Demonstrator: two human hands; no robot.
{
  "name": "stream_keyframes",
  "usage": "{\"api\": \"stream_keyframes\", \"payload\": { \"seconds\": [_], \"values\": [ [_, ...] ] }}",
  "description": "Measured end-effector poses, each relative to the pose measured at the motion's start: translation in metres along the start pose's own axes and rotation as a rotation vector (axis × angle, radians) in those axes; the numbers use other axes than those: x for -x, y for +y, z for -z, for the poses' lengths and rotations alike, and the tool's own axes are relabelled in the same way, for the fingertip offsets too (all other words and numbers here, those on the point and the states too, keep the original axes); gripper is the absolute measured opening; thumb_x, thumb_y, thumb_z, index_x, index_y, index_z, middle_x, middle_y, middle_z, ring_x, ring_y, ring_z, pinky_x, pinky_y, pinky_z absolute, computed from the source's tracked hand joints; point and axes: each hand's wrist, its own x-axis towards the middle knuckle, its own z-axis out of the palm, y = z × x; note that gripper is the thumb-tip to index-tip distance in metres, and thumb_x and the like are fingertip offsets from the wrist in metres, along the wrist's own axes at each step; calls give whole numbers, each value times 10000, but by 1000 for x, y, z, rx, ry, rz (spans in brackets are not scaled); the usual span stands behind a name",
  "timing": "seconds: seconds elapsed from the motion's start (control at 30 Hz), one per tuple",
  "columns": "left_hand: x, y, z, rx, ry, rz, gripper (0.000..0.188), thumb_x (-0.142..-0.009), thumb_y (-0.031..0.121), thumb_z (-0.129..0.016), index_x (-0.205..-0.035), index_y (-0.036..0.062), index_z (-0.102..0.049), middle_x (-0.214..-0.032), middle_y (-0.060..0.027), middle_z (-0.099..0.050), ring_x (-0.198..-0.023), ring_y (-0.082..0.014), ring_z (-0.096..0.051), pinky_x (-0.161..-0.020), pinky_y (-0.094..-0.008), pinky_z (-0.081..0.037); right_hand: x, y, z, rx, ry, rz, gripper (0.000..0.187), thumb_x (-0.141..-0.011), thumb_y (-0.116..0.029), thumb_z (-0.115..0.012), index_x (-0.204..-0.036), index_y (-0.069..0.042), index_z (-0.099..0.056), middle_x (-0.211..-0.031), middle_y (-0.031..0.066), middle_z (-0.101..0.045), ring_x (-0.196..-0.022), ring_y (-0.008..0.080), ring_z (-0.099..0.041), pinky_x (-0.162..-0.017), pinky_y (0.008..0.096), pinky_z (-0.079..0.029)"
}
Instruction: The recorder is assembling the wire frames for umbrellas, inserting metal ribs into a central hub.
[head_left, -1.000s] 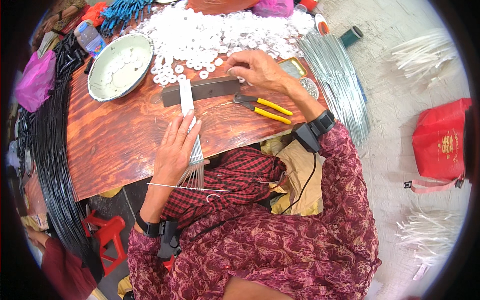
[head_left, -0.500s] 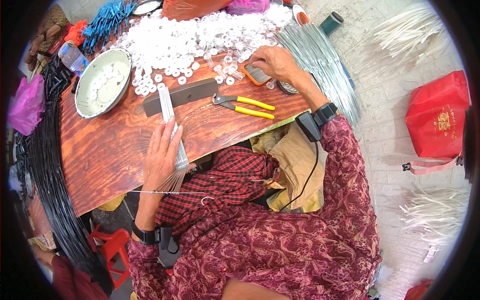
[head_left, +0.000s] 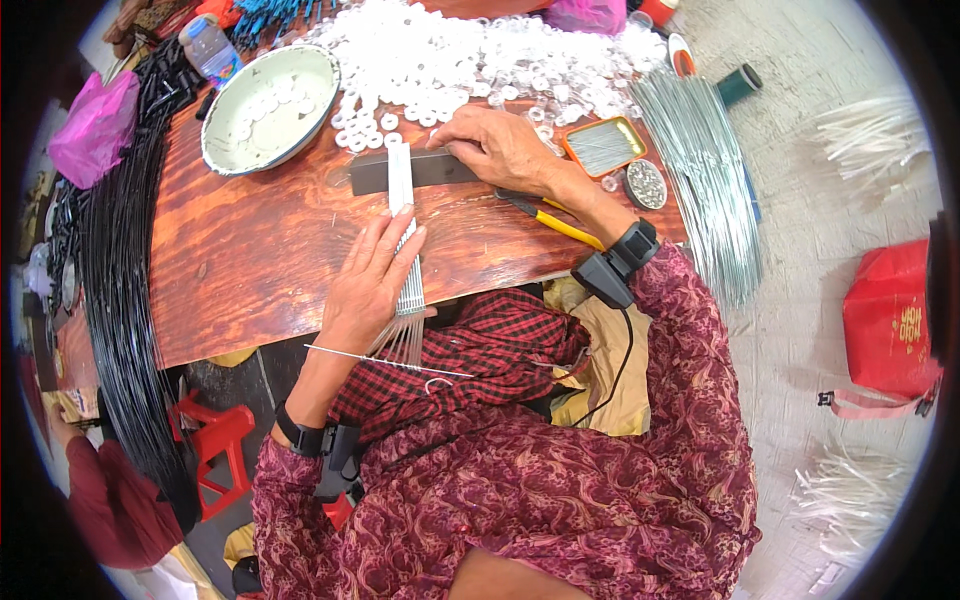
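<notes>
My left hand (head_left: 368, 280) lies with outstretched fingers on a flat row of thin rods (head_left: 401, 178), white at the far end and metallic nearer me. The row's far end rests across a dark rectangular bar (head_left: 369, 178). Its near end meets a thin crosswise rod (head_left: 390, 360) beside a small pale hook (head_left: 438, 384) over my lap. My right hand (head_left: 500, 150) is above the bar's right part, fingertips pinched together close to the row's far end. Whatever is between them is too small to make out. Yellow-handled pliers (head_left: 569, 230) lie partly hidden under my right forearm.
An orange-rimmed tin (head_left: 615, 166) of thin metal pins and a round container (head_left: 628, 188) of small bits stand right. White rings (head_left: 440, 60) heap at the back. An enamel bowl (head_left: 215, 150), black strands (head_left: 120, 270) and metal wires (head_left: 705, 180) flank the wooden table (head_left: 250, 250).
My right hand has left the orange-rimmed tin and moved left to the dark bar, now covering part of the pliers. My left hand stays on the rods. The whole view has shifted.
</notes>
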Motion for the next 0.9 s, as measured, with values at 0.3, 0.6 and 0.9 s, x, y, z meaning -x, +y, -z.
{"api": "stream_keyframes", "payload": {
  "seconds": [0.3,0.6,0.9],
  "values": [
    [1,0,5,97,13,21,964,-627,333,-860,-1465,74,-459,-1567,-131,-384,-1425,-366,-385,-1174,-470,-371,-20,8,-25,-257,-74,-171,216,-945,-152,-603,-1094,-120,-757,-976,71,-697,-898,229,-639,-814,361,-505],
    [1,0,5,134,21,17,1005,-585,287,-892,-1466,82,-455,-1563,-128,-388,-1422,-368,-387,-1174,-475,-381,-20,9,-26,-270,-89,-175,239,-957,-121,-594,-1145,-95,-740,-970,72,-689,-914,194,-616,-826,336,-494],
    [2,-1,2,116,18,21,975,-616,312,-879,-1467,90,-458,-1572,-121,-379,-1429,-359,-383,-1173,-464,-386,-19,3,-27,-267,-72,-252,244,-962,-186,-608,-1140,-85,-740,-1024,109,-717,-930,215,-647,-846,348,-509]
  ]
}}
